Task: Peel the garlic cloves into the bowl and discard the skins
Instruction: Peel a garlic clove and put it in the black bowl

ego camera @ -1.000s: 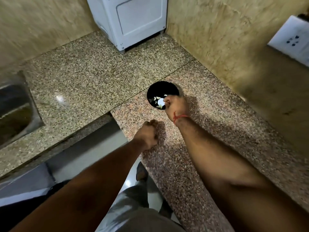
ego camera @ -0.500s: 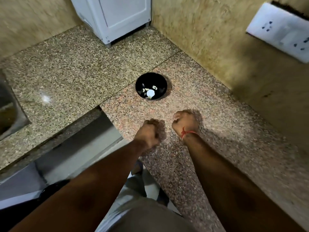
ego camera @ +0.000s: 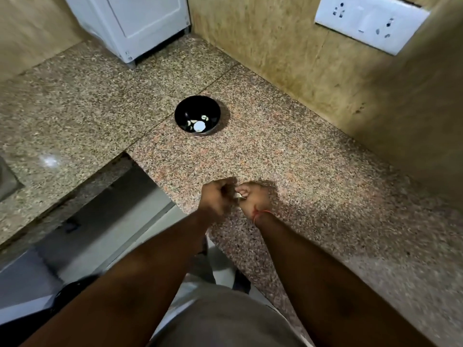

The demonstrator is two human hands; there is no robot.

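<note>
A small black bowl stands on the granite counter with several pale peeled garlic cloves in its bottom. Well in front of it, near the counter's inner corner, my two hands meet. My left hand is curled, its fingertips touching a small pale garlic clove. My right hand, with a red thread at the wrist, pinches the same clove from the other side. Most of the clove is hidden between the fingers.
The speckled granite counter runs in an L shape along yellowish tiled walls. A white appliance stands at the back. A white socket plate is on the right wall. A sink edge shows at the far left.
My right hand has drawn back from the bowl toward me and joined my left hand over a clove. The view has shifted, so the bowl now lies farther from the hands.
</note>
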